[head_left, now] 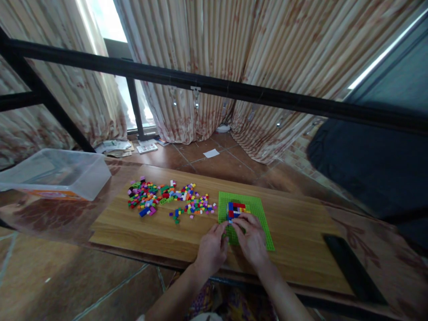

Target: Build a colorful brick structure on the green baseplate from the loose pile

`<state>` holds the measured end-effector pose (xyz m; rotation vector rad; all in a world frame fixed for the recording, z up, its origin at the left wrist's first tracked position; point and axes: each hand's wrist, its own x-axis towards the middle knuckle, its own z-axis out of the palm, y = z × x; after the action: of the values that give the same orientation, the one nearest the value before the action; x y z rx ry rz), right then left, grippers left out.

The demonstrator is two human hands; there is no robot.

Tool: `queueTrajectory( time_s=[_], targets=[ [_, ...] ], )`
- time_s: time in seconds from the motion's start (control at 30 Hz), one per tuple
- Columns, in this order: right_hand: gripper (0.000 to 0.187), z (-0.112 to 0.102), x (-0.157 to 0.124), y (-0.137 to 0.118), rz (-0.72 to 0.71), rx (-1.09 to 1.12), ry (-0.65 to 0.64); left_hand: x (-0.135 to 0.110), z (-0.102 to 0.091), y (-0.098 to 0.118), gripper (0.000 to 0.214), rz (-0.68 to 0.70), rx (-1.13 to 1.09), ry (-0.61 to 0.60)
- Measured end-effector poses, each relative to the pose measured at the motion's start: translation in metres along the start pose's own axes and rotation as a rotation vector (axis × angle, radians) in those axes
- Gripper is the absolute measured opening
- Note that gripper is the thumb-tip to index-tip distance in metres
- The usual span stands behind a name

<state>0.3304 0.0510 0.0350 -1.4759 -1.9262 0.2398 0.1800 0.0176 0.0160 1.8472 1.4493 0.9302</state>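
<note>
A green baseplate (260, 213) lies on the wooden board, with a small build of red, blue, yellow and white toy bricks (236, 207) on it. At the near side of this build, my left hand (213, 248) and my right hand (251, 236) meet, fingertips almost touching. Both hands are closed in a pinch, thumb against fingers. Whatever sits between the fingertips is too small and too covered to name. My right hand hides part of the build and of the baseplate.
Loose coloured bricks (144, 195) are spread over the left half of the wooden board (301, 240). Beyond its left end stands a clear plastic bin (95, 176). A dark flat slab (352, 267) lies at the right end. A black metal rail (214, 84) crosses in front of the curtains.
</note>
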Motion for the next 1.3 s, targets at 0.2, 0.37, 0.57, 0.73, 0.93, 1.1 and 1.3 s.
queueTrajectory(
  time_s=[0.2,0.37,0.57,0.73,0.93,1.1,1.3],
  targets=[
    [0.021,0.0,0.004,-0.003,0.067,0.067,0.049,0.003,0.002,0.002,0.049,-0.037,0.114,-0.056],
    [0.02,-0.001,0.0,-0.005,-0.002,0.011,0.047,0.003,0.002,0.003,0.049,-0.046,0.159,-0.087],
    [0.029,0.005,-0.017,-0.007,-0.137,-0.206,0.055,0.001,0.006,0.004,0.053,-0.034,0.188,-0.077],
    [0.035,0.013,-0.027,0.001,-0.161,-0.259,0.062,0.001,0.008,0.003,0.053,-0.021,0.198,-0.062],
    [0.039,0.017,-0.029,0.01,-0.179,-0.263,0.077,0.003,0.011,0.001,0.053,0.0,0.18,-0.042],
    [0.037,0.009,-0.027,0.007,-0.14,-0.21,0.061,-0.001,0.008,-0.001,0.052,0.01,0.11,-0.041],
    [0.038,-0.007,0.011,0.026,0.092,0.002,0.184,-0.022,-0.013,-0.012,0.046,0.006,-0.034,0.013]
  ],
)
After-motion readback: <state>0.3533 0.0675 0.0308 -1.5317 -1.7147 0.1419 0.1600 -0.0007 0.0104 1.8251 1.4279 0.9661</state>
